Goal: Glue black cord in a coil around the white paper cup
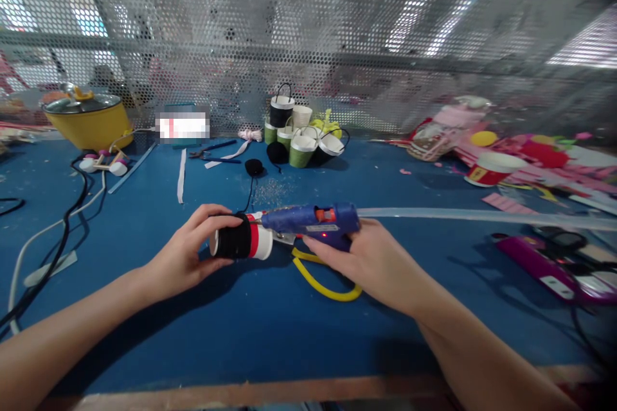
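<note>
My left hand [190,250] is wrapped round a paper cup [243,241] lying on its side, partly covered in black felt with a red band and white rim. My right hand [371,260] grips a blue hot glue gun [313,219], whose nozzle touches the cup near its red band. A long clear glue stick [482,215] juts out of the gun's back toward the right. A small red light glows on the gun. A yellow loop [322,279], which looks like scissor handles, lies on the blue table [270,327] under my right hand.
Several finished cups with handles [301,131] stand at the back centre by the perforated metal screen. A yellow pot [89,119] sits back left, cables [62,225] run along the left, a purple tool [549,266] lies right, and pink craft scraps [530,160] fill the back right.
</note>
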`<state>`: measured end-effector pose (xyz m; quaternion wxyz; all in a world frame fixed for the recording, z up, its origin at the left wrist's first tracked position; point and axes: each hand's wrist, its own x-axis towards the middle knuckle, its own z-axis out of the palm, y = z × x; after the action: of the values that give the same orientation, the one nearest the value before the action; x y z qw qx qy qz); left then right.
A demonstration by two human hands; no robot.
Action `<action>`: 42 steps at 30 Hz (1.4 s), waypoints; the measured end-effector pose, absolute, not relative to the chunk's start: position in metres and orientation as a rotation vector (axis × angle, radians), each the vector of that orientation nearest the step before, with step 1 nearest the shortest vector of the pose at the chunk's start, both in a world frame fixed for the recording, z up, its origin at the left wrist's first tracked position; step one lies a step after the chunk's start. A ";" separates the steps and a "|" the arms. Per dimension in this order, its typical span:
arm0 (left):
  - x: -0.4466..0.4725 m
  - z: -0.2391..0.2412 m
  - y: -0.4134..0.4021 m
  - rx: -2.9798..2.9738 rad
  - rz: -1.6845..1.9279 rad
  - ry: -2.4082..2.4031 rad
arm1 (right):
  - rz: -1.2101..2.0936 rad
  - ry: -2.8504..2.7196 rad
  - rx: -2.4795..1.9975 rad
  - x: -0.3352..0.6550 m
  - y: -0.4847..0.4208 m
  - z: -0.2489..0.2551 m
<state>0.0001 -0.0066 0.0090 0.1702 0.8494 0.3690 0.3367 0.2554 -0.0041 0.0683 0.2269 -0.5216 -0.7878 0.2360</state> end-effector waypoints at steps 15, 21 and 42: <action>-0.001 0.001 -0.002 2.108 1.050 1.015 | 0.487 -2.280 -1.314 0.254 -0.010 0.071; 0.000 0.001 -0.002 1.983 1.052 1.045 | 0.450 -2.330 -1.355 0.257 -0.012 0.068; 0.002 0.003 -0.010 2.504 0.990 0.998 | 0.465 -2.246 -1.361 0.255 -0.003 0.067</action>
<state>0.0023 -0.0101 0.0031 0.1346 0.8640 0.3444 0.3417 0.2546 -0.0034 0.0674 0.2352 -0.4959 -0.8185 0.1695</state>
